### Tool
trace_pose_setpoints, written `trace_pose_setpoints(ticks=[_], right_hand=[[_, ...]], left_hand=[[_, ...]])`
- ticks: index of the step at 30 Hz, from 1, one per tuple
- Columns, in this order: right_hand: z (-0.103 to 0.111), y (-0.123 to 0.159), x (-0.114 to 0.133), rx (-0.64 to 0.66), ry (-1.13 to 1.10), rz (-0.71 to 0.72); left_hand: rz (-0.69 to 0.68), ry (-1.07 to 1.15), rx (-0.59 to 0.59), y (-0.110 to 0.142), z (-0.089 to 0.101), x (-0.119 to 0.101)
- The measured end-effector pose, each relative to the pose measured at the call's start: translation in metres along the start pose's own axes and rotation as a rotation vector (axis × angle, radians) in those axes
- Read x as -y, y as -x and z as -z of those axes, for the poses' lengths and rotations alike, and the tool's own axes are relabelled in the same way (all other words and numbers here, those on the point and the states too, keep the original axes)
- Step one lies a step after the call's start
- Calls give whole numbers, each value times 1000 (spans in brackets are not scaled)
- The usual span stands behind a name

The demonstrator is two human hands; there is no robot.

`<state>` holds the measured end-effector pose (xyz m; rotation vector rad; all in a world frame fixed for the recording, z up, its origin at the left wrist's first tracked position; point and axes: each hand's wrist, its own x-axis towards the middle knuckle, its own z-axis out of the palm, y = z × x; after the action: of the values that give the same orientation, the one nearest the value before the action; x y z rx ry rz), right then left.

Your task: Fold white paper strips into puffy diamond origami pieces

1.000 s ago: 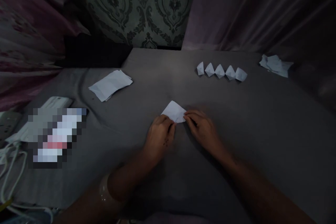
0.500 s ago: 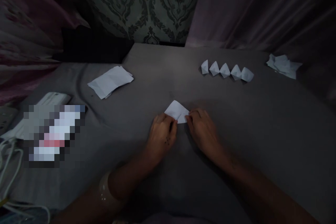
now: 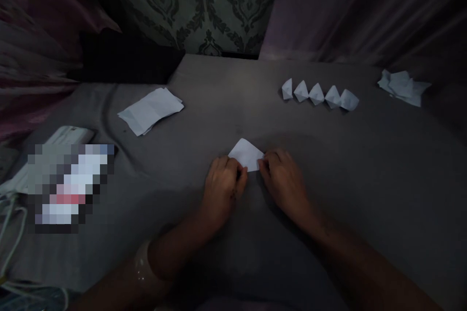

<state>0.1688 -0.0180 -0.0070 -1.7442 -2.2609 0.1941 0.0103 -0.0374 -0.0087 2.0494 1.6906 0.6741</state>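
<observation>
From where I stood, the folded paper [image 3: 247, 154] lay flat on the grey cloth [image 3: 219, 99], right between the two hands and just beyond their fingertips. Its longer way seemed to run side to side, from one hand to the other, with a corner pointing away from the person. Neither hand was nearer: the left hand [image 3: 223, 184] pinched its near left edge, and the right hand [image 3: 283, 175] had thumb and fingers closed on the right corner, leaving a small gap between the thumbs. The row of folded pieces [image 3: 316, 95] stood well beyond, to the right

Half a second earlier a crease or shadow had shown near the right thumb; now that face looked plainer. The hands had hardly shifted. The row sat farther right and higher in view, which I put down to the head moving, not the pieces
</observation>
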Motion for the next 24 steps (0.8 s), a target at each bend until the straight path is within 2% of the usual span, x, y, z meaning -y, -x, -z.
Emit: trace_pose_setpoints(ticks=[10, 16, 24], right_hand=[[-4, 1, 3, -61, 21, 3], [-5, 1, 3, -49, 54, 6], [-10, 3, -1, -90, 82, 34]], left_hand=[[-3, 28, -5, 0, 2, 0], [-5, 24, 8, 0, 1, 0], [-21, -92, 57, -3, 1, -1]])
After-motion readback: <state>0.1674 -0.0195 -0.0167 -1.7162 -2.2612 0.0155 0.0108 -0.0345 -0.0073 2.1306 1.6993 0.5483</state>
